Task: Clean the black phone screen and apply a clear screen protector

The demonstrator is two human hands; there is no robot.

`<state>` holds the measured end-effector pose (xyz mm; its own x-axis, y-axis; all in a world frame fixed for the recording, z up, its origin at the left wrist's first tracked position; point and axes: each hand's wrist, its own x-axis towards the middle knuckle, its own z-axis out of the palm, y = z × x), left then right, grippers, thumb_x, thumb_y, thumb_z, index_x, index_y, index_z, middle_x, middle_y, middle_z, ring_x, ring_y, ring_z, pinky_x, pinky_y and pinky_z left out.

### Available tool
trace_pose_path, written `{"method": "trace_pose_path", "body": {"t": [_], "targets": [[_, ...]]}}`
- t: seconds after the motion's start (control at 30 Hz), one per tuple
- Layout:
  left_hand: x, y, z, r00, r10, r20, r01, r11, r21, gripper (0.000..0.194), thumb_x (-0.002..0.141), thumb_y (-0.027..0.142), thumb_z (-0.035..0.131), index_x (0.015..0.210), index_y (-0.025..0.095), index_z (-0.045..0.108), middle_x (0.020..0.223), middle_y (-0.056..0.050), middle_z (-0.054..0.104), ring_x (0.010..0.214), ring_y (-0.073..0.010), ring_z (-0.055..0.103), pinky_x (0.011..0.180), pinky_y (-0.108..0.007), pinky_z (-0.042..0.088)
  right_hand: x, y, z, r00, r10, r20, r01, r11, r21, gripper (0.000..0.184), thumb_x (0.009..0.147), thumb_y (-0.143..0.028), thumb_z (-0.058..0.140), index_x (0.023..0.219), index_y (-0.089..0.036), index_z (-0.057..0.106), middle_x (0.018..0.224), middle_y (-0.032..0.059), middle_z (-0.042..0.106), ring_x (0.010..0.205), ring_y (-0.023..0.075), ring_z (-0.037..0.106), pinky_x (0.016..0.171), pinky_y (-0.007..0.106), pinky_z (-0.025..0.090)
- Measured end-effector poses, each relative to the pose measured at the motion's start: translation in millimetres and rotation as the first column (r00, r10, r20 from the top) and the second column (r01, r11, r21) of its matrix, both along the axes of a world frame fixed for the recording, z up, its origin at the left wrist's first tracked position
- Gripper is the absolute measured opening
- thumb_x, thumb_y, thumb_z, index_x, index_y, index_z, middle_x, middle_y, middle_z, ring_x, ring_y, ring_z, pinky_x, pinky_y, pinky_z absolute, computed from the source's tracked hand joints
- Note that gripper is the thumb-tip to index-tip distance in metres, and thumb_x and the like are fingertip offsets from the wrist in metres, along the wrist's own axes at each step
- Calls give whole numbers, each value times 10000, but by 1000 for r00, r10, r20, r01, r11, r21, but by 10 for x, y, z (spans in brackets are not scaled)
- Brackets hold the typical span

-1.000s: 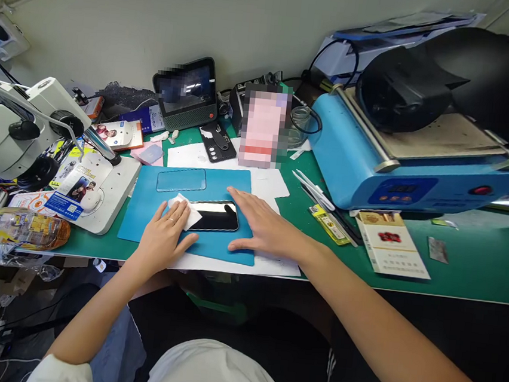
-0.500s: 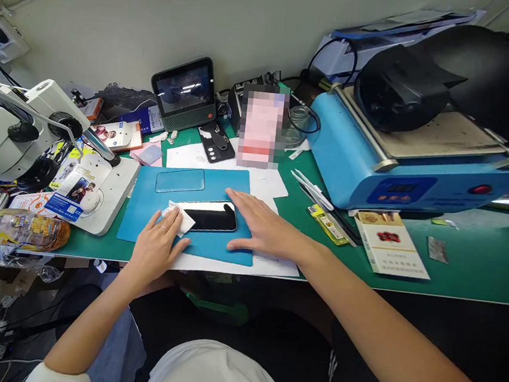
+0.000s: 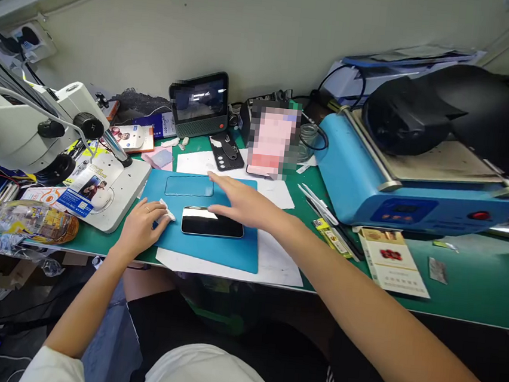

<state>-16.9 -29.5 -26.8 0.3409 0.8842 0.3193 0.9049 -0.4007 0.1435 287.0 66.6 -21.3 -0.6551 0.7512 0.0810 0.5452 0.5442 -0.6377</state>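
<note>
A phone [image 3: 210,225] with a dark glossy screen lies face up on the blue mat [image 3: 225,257]. Left of it, my left hand [image 3: 141,223] is closed on a crumpled white wipe [image 3: 168,210], apart from the phone. My right hand [image 3: 246,205] hovers over the phone's upper right part, its fingers stretched out and holding nothing. Just beyond those fingertips, a clear screen glass [image 3: 189,186] with a dark outline rests flat at the mat's far side.
At left stand a microscope [image 3: 61,136] and a bottle [image 3: 35,221] on its side. A blue heating machine [image 3: 350,176] fills the right. Tweezers [image 3: 316,202] and a cigarette box [image 3: 392,261] lie before it. A screen device [image 3: 200,104] and a phone back cover [image 3: 226,151] are behind.
My left hand has drawn the wipe off the phone to the left. My right hand has shifted left, from beside the phone to over it, near the glass. The view has tilted slightly.
</note>
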Motion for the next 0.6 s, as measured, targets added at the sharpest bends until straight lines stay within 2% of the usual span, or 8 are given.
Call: {"method": "trace_pose_path", "body": {"t": [0.1, 0.27, 0.37, 0.5, 0.57, 0.6], "targets": [[37, -79, 0, 999, 27, 38, -28, 999, 19, 256, 1072, 368, 554, 1081, 221, 764, 1207, -90, 795, 1184, -282, 741, 1186, -564, 487, -303, 327, -46, 993, 35, 116, -45, 995, 93, 889, 935, -399, 693, 1693, -220, 264, 1610, 196, 512, 1487, 399, 478, 1185, 562, 435], [23, -219, -58, 994, 31, 105, -32, 999, 10, 251, 1067, 371, 569, 1166, 221, 745, 1244, -89, 783, 1190, -279, 733, 1191, -542, 490, -438, 609, -188, 983, 105, 151, -123, 985, 118, 855, 905, -412, 718, 1650, -204, 355, 1433, 200, 617, 1370, 390, 560, 1104, 523, 493], [26, -225, -84, 990, 37, 137, -34, 999, -19, 274, 1064, 381, 570, 1223, 219, 724, 1269, -98, 773, 1215, -289, 723, 1187, -531, 497, -413, 636, -207, 982, 111, 153, -136, 977, 162, 854, 906, -409, 702, 1647, -173, 350, 1369, 201, 628, 1305, 385, 589, 1064, 519, 518], [64, -176, -41, 980, 88, 181, -86, 996, -20, 428, 1064, 431, 563, 1417, 196, 616, 1407, -154, 702, 1324, -324, 667, 1123, -512, 549, -298, 540, -191, 985, 101, 141, -133, 961, 241, 825, 906, -350, 687, 1641, -173, 357, 1373, 201, 608, 1216, 376, 633, 996, 532, 565], [90, -164, 13, 960, 134, 245, -129, 991, -35, 499, 1059, 455, 569, 1490, 203, 552, 1481, -159, 651, 1386, -327, 624, 1137, -501, 539, -165, 420, -198, 990, 94, 104, -123, 940, 318, 784, 937, -339, 661, 1643, -184, 357, 1416, 207, 587, 1260, 378, 621, 998, 545, 577], [105, -164, 42, 947, 154, 281, -145, 988, -51, 530, 1054, 468, 578, 1516, 213, 525, 1508, -155, 631, 1403, -326, 611, 1148, -499, 530, -80, 343, -206, 994, 93, 51, -106, 910, 400, 731, 960, -343, 643, 1628, -186, 391, 1414, 208, 593, 1279, 376, 618, 999, 548, 587]]}}
